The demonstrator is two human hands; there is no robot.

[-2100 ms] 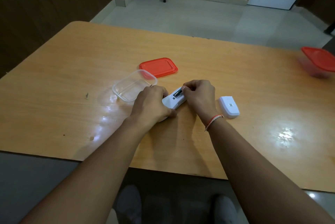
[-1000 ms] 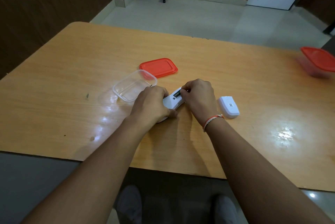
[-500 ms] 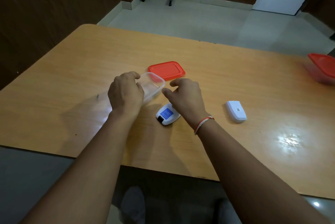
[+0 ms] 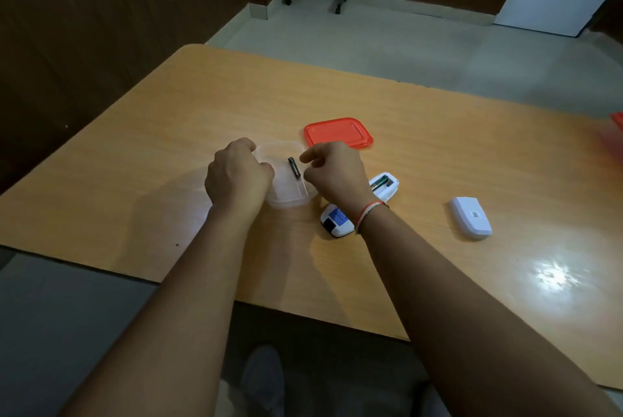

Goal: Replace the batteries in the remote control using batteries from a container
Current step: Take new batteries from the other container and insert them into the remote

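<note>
Now pinch battery [image 4: 294, 167] lying in tub [image 4: 286, 195] just left of loosely curled, empty right hand [image 4: 333, 174]; steady tub with left hand [image 4: 237, 177], curled on its rim. Mind polarity: remote [image 4: 362, 206] waits under right wrist, bay open.

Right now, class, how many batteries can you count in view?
2: one black battery inside the clear container, one green battery in the remote control. The right hand may hide others.

Plain office-like room: wooden table [image 4: 438, 153], dark panelled walls [image 4: 101, 28], tiled floor [image 4: 421, 45].
</note>
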